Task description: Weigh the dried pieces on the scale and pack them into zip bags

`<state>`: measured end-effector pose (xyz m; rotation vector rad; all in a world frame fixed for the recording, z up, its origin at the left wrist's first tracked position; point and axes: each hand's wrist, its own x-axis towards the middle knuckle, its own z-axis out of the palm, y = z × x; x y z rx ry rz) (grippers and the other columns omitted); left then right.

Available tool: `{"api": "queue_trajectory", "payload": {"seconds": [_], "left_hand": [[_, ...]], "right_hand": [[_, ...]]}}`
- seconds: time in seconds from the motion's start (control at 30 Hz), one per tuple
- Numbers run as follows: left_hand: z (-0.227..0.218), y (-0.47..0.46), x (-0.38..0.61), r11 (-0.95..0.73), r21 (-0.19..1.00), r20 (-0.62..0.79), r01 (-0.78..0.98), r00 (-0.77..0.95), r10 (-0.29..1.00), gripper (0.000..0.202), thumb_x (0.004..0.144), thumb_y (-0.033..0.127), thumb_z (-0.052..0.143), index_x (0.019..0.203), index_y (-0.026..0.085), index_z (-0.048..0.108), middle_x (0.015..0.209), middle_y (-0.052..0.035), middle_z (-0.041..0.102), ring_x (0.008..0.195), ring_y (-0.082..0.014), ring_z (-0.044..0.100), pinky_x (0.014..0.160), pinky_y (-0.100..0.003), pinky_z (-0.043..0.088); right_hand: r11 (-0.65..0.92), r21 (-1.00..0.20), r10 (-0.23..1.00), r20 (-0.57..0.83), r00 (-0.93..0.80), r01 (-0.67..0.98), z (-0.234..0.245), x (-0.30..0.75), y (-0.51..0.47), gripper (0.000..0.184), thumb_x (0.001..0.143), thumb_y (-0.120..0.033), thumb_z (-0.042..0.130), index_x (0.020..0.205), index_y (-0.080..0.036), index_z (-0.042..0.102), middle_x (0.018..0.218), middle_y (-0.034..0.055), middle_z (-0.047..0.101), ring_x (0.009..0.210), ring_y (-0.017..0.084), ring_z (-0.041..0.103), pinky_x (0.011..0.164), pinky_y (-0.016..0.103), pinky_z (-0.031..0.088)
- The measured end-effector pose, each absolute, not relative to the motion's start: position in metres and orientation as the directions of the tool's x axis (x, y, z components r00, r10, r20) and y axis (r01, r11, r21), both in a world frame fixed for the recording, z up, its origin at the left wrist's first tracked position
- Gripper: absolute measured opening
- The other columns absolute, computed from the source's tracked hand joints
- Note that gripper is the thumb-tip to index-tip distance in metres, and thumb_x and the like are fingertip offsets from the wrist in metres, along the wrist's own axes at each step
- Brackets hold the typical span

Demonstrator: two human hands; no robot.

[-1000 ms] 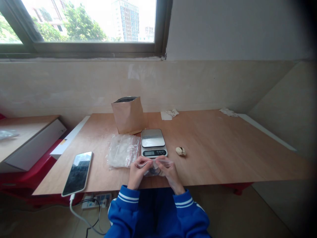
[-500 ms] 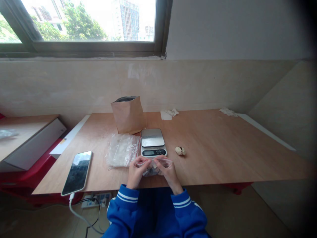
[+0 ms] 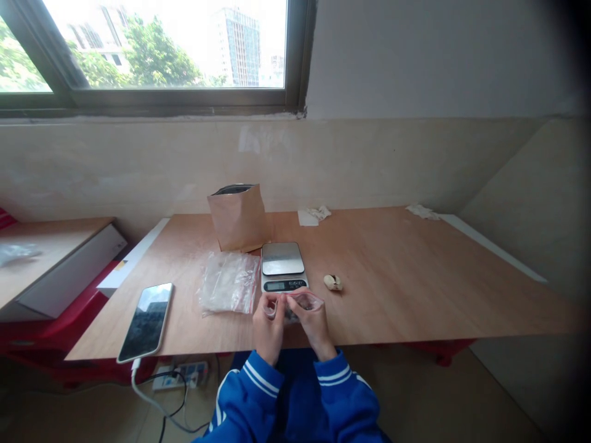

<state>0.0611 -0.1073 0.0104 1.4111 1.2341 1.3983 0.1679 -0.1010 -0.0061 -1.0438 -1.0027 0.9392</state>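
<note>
A small clear zip bag (image 3: 305,300) with a red strip along its mouth is pinched between my two hands at the table's front edge. My left hand (image 3: 269,326) is closed on the bag's left side, its thumb near the middle of the mouth. On the right side, my right hand (image 3: 311,320) grips the rim with thumb and fingers. Small greyish pieces sit inside the bag, mostly hidden by my fingers. Just beyond my hands stands a kitchen scale (image 3: 282,261) with a bare steel plate; its display reading is too small to tell.
Left of the scale lies a stack of clear plastic bags (image 3: 229,283), with an open brown paper pouch (image 3: 237,218) upright behind. A charging phone (image 3: 146,323) rests at the left edge. A small cream-coloured object (image 3: 332,282) lies right of the scale. Crumpled tissue (image 3: 319,213) is at the back.
My left hand has moved right and turned more upright, its thumb now close to my right thumb. The bag's mouth looks more bunched. The view has shifted slightly.
</note>
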Motion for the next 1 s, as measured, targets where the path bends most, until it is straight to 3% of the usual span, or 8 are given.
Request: {"api": "queue_trajectory", "payload": {"seconds": [0.13, 0.37, 0.5, 0.6, 0.73, 0.87, 1.0], "left_hand": [[0.016, -0.108, 0.059, -0.231, 0.966, 0.241, 0.113, -0.081, 0.967, 0.025, 0.081, 0.043, 0.063, 0.077, 0.018, 0.062, 0.072, -0.0026, 0.062, 0.07, -0.0156, 0.058, 0.068, -0.025, 0.045], [0.034, -0.101, 0.049, 0.059, 0.964, -0.048, -0.259, 0.048, 0.998, 0.04, 0.075, 0.053, 0.065, 0.076, 0.013, 0.067, 0.071, -0.0061, 0.07, 0.062, -0.0184, 0.065, 0.059, -0.028, 0.051], [0.033, -0.1, 0.052, 0.17, 0.912, -0.168, -0.373, 0.039, 0.985, 0.045, 0.075, 0.058, 0.062, 0.077, 0.013, 0.068, 0.069, -0.0061, 0.072, 0.058, -0.0193, 0.067, 0.053, -0.028, 0.051], [0.027, -0.097, 0.053, 0.197, 0.887, -0.206, -0.418, 0.023, 0.978, 0.05, 0.077, 0.06, 0.059, 0.086, 0.013, 0.069, 0.074, -0.0074, 0.073, 0.065, -0.0208, 0.069, 0.059, -0.03, 0.053], [0.022, -0.092, 0.046, 0.197, 0.909, -0.174, -0.368, 0.096, 0.98, 0.066, 0.082, 0.069, 0.041, 0.097, 0.011, 0.071, 0.085, -0.0126, 0.074, 0.084, -0.0237, 0.069, 0.075, -0.034, 0.053], [0.027, -0.087, 0.025, 0.071, 0.985, -0.044, -0.155, 0.176, 0.983, 0.07, 0.087, 0.067, 0.027, 0.105, 0.016, 0.071, 0.106, -0.0119, 0.071, 0.096, -0.0242, 0.064, 0.086, -0.037, 0.049], [0.038, -0.079, -0.003, -0.045, 0.999, 0.044, 0.014, 0.063, 0.997, 0.056, 0.09, 0.057, 0.033, 0.104, 0.017, 0.07, 0.111, -0.0108, 0.068, 0.093, -0.0227, 0.063, 0.083, -0.036, 0.047]], "right_hand": [[0.237, -0.962, 0.942, 0.193, 0.275, -0.135, -0.002, 0.17, -0.104, 0.018, 0.074, -0.037, 0.071, 0.074, -0.019, 0.068, 0.071, 0.0016, 0.069, 0.067, 0.016, 0.063, 0.062, 0.027, 0.05], [0.156, -0.974, 0.984, 0.139, 0.11, -0.165, 0.008, 0.19, -0.11, 0.035, 0.08, -0.051, 0.062, 0.077, -0.019, 0.076, 0.075, 0.006, 0.074, 0.074, 0.024, 0.068, 0.074, 0.036, 0.053], [0.15, -0.958, 0.988, 0.134, 0.079, -0.245, 0.01, 0.19, -0.108, 0.046, 0.083, -0.058, 0.055, 0.08, -0.018, 0.076, 0.08, 0.0075, 0.074, 0.076, 0.026, 0.069, 0.074, 0.037, 0.053], [0.114, -0.936, 0.99, 0.08, 0.113, -0.332, 0.008, 0.184, -0.108, 0.052, 0.083, -0.063, 0.051, 0.084, -0.017, 0.075, 0.079, 0.0085, 0.074, 0.075, 0.026, 0.07, 0.069, 0.036, 0.055], [0.034, -0.934, 0.987, -0.026, 0.161, -0.356, 0.005, 0.189, -0.108, 0.071, 0.083, -0.074, 0.033, 0.079, -0.017, 0.074, 0.069, 0.0098, 0.072, 0.069, 0.025, 0.07, 0.062, 0.033, 0.055], [0.027, -0.96, 0.932, -0.077, 0.354, -0.278, 0.019, 0.234, -0.085, 0.07, 0.08, -0.075, 0.038, 0.073, -0.014, 0.072, 0.066, 0.0112, 0.071, 0.061, 0.023, 0.068, 0.057, 0.033, 0.054], [0.093, -0.993, 0.688, 0.011, 0.726, -0.073, 0.037, 0.31, -0.032, 0.065, 0.081, -0.072, 0.04, 0.073, -0.013, 0.066, 0.063, 0.0086, 0.068, 0.056, 0.02, 0.065, 0.053, 0.032, 0.052]]}}
